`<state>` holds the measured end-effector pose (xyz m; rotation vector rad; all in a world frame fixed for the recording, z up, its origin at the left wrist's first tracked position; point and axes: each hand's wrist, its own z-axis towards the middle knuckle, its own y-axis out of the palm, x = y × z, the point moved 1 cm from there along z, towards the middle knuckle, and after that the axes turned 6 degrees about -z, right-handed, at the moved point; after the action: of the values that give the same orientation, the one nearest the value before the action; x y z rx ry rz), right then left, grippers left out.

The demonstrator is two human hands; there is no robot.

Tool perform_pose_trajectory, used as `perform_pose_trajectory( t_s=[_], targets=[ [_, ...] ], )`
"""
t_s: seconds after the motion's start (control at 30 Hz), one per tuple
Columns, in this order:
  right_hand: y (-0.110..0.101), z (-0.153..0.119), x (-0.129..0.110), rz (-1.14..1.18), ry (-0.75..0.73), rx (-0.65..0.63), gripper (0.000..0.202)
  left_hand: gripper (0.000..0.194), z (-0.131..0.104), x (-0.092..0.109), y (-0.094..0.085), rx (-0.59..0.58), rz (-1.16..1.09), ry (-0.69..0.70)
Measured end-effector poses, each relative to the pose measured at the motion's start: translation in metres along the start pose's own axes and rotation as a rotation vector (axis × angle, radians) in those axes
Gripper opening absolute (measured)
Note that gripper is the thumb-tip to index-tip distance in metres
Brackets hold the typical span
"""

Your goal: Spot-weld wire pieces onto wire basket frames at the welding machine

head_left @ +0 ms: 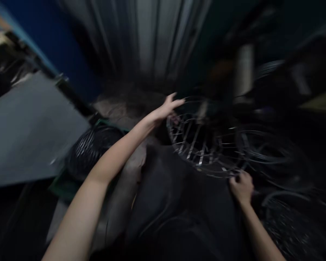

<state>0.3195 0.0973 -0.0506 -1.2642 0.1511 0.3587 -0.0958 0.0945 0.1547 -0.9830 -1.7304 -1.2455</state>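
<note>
1. Dim, cluttered workspace, bg blurred: upright grey strips (149, 36) at 12 o'clock, blue panel (54, 43) at 10. Clock = whole view, 12 at top.
2. Wire frame (190, 141), roundish, w/ thin rim and shiny cross bars, sits just off ctr twd 4 o'clock, above dark cloth (163, 174) at 6. Can't tell if they touch.
3. L hand (168, 107) near ctr at 12, by the frame's 10 o'clock edge. Fingers spread wide, one stretched out twd 2. Fingertip is close to a thin wire; contact unclear (blur).
4. R hand (241, 186) at 4 o'clock. Fingers curled narrow, gripping the frame's rim at its own 4-5 o'clock.
5. Wire rings (271, 152), loose-looking, at 3, next to the frame's R side. Can't tell where one ends and the other starts.
6. Shiny dark bundle (290, 224) at 4, nr the R forearm; material n/c.
7. Flat grey panel (35, 134) at 9, tilted in view. Black coiled bundle (93, 150) btwn it and the L forearm, on/in a green tray (63, 186) at 8.
8. Pale upright piece (244, 69) at 2, yellowish surface (324, 101) nr 3 at the edge of view. Both too blurry to ID.
</note>
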Motion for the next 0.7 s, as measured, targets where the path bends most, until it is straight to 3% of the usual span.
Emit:
perform_pose_trajectory(
  t_s=[0.17,0.37,0.7],
  targets=[
    [0.017,0.016,-0.018,0.126,-0.112,0.055,0.027,0.077,0.016,0.001,-0.011,-0.090,0.201,-0.027],
    [0.030,0.001,-0.009,0.196,-0.151,0.088,0.024,0.077,0.005,0.003,-0.007,-0.094,0.225,-0.030],
    [0.013,-0.003,0.010,0.292,-0.051,0.149,0.028,0.076,0.003,0.008,-0.005,-0.095,0.227,0.004]
  ],
)
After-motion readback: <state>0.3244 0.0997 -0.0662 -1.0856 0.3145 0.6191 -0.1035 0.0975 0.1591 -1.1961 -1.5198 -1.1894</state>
